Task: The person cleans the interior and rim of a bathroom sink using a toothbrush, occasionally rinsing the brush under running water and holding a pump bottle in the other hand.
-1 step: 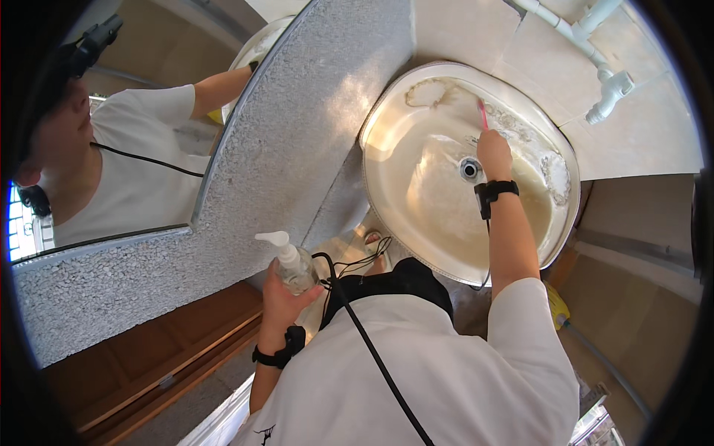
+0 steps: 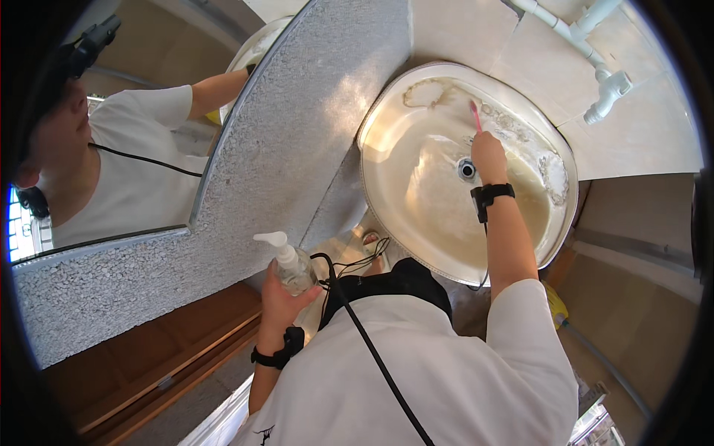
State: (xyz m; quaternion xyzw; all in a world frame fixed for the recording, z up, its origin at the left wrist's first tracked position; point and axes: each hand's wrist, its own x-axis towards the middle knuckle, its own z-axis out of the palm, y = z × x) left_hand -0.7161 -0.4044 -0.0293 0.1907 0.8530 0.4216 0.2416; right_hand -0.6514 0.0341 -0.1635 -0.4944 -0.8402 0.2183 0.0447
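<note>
My right hand (image 2: 489,156) is closed around a pink toothbrush (image 2: 474,115), whose bristle end presses on the stained back wall of a white oval sink (image 2: 416,208), just above the drain (image 2: 466,169). A black strap sits on that wrist. My left hand (image 2: 277,301) holds a clear pump bottle (image 2: 288,266) with a white nozzle upright, to the left of the sink and close to my chest. A black cable runs down over my white shirt.
White plastic pipes (image 2: 599,52) run along the tiled wall beyond the sink. A speckled grey surround (image 2: 297,149) borders a mirror (image 2: 141,178) on the left, showing a person's reflection. A wooden panel (image 2: 171,349) lies lower left, a yellow object (image 2: 554,305) under the sink's right side.
</note>
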